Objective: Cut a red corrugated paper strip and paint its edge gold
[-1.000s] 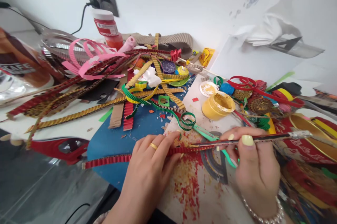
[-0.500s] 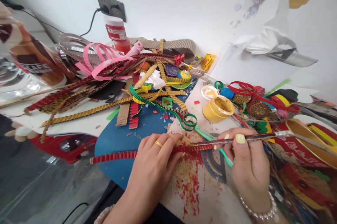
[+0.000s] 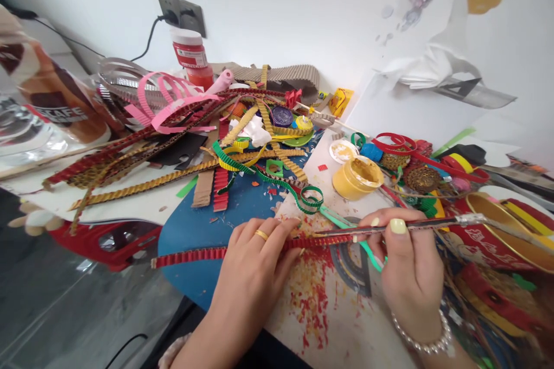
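Note:
A long red corrugated strip (image 3: 190,256) lies across the blue and pale work surface. My left hand (image 3: 255,265), with a gold ring, is closed on this strip near its middle, thumb in front and fingers behind. To the right, my right hand (image 3: 404,265) pinches a thin dark brush (image 3: 433,222) between thumb and fingers. The brush's tip end rests along the strip's top edge, just right of my left hand. Behind the brush stands an open jar of yellow paint (image 3: 358,177), its lid (image 3: 344,151) beside it. Green-handled scissors (image 3: 340,219) lie partly under the brush.
Yellow corrugated strips (image 3: 142,189), a green curled strip (image 3: 277,180) and pink paper (image 3: 173,104) spread across the back and left. Red jars (image 3: 190,48) are stacked by the wall. A red tin (image 3: 480,242) and rolled paper pieces (image 3: 422,179) crowd the right.
The camera view has shifted slightly. The brush in my right hand has moved very little along the strip; my left hand keeps its place on it.

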Demonstrator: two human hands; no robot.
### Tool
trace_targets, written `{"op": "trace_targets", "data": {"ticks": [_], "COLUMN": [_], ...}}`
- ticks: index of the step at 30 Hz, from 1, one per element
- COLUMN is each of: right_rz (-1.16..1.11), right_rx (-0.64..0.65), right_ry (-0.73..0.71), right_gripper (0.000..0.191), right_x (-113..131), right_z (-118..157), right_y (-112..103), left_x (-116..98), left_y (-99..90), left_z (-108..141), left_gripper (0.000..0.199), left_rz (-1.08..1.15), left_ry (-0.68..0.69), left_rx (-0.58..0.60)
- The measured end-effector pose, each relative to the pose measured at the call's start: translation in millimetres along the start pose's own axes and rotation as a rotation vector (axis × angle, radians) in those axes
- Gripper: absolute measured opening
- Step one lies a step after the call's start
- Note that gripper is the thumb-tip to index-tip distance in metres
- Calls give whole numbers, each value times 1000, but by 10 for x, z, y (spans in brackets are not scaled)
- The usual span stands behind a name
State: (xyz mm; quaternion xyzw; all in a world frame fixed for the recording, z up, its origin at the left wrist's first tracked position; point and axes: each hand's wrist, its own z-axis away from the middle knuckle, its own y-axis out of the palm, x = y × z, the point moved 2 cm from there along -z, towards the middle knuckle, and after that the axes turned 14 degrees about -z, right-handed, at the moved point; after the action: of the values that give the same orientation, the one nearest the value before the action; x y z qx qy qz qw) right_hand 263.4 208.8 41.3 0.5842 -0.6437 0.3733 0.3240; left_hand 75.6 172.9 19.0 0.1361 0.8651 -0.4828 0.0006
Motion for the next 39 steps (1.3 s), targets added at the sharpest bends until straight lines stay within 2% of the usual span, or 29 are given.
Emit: {"op": "trace_targets", "data": {"ticks": [4, 8, 10, 13, 17, 20, 27, 30, 33, 39], "right_rz": [-129, -171, -113, -20, 201, 285, 397, 410, 391, 245], "right_rx": [-112, -447, -545, -551, -480, -404, -226, -188, -209, -407], "right_ry": [-83, -259, -361, -446, -289, -208, -194, -195, -193, -166], "right_gripper": [15, 12, 11, 13, 25, 24, 21, 18, 18, 26], "right_x": [58, 121, 124, 80, -17, -40, -35, -58, -73, -87], "right_z": [-16, -76, -144, -281, -456, -563, -803, -853, -838, -715], "right_y": [6, -37, -78, -182, -340, -375, -176, -94, -85, -241], "left_x": [6, 46, 77, 120, 144, 144, 155, 158, 156, 152], "left_y": [8, 33, 58, 103, 125, 122, 132, 140, 142, 129], "left_z": [15, 43, 57, 74, 81, 77, 76, 77, 81, 88], "left_gripper": [19, 22, 25, 29, 28, 28, 27, 27, 27, 26], "left_rz": [-11, -22, -24, -16, -27, -54, -85, -78, -60, -19], "left_ry": [5, 21, 36, 40, 43, 64, 85, 83, 68, 34], "left_rx": [1, -21, -36, -29, -44, -51, -53, -62, -51, -16]}}
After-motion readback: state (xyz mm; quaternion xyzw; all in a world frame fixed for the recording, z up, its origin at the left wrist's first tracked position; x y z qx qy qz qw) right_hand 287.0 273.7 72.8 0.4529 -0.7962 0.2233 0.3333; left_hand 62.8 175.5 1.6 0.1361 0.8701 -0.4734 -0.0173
